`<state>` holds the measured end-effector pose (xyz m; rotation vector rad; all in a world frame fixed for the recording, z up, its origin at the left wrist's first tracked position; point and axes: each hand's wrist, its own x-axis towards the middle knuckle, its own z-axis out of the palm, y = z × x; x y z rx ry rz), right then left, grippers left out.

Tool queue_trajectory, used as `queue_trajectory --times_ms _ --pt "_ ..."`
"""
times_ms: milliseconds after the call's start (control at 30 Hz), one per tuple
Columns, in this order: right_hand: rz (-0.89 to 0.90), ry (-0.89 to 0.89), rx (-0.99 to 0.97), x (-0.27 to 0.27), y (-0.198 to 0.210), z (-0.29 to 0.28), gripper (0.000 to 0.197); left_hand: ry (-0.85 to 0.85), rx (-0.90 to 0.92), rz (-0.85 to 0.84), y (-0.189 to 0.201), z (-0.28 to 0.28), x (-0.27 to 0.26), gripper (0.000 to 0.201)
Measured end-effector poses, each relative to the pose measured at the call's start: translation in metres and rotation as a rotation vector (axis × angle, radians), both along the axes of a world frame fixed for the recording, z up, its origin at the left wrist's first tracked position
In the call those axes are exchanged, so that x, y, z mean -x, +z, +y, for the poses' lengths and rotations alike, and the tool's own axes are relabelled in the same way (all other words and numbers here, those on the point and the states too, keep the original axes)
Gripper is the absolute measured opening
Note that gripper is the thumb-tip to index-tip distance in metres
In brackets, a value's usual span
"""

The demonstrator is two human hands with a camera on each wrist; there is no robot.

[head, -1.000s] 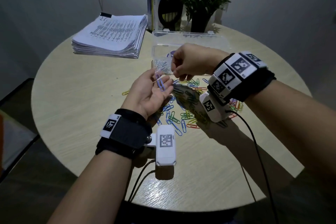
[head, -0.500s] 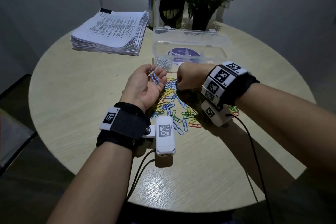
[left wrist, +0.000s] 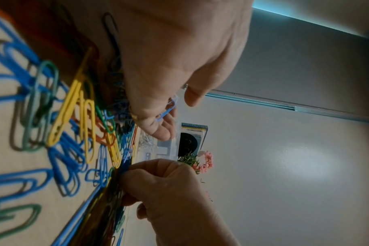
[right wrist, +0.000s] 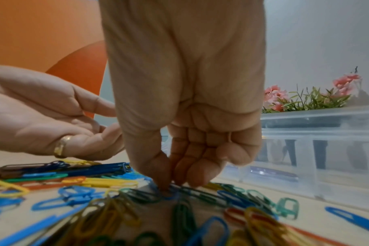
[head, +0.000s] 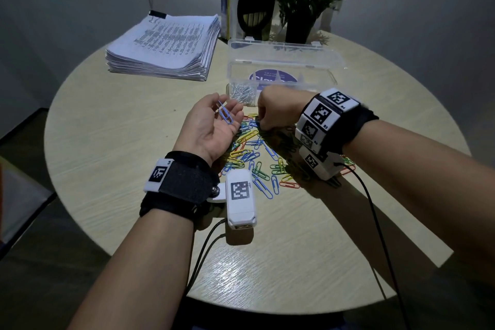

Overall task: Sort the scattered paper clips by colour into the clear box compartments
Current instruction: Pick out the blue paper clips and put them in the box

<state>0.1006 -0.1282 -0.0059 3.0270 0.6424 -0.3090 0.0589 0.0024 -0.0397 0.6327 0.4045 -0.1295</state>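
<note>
Right hand (head: 273,112) is pinching a blue clip (right wrist: 169,196) off the pile (head: 257,158) on the worktop (head: 112,142), left hand (head: 211,126) lying palm-up, relaxed, cradling collected blue clips (head: 224,115) for the box (head: 284,72).

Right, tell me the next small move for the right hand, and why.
Probably lift that clip clear and lay it in the left hand. The right hand pinches a blue clip down in the scattered pile, and the left palm, turned up beside it, already carries blue paper clips.
</note>
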Motion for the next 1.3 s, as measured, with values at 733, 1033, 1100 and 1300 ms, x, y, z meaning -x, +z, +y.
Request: queue_trajectory --times_ms 733,1033,1100,1300 --pt "0.058 -0.001 -0.034 0.003 0.0 -0.005 0.027 0.004 -0.008 -0.007 -0.002 0.002 -0.002 0.021" --pt "0.047 0.021 -0.407 0.007 0.038 0.007 0.015 -0.037 0.063 -0.006 -0.002 0.001 -0.001 0.033" --pt "0.082 0.032 -0.465 0.009 0.041 0.016 0.015 -0.04 0.104 -0.018 -0.002 -0.001 0.0 0.039" --pt "0.161 -0.077 -0.497 -0.003 0.031 0.006 0.014 -0.019 0.111 0.025 0.0 0.001 0.001 0.037"
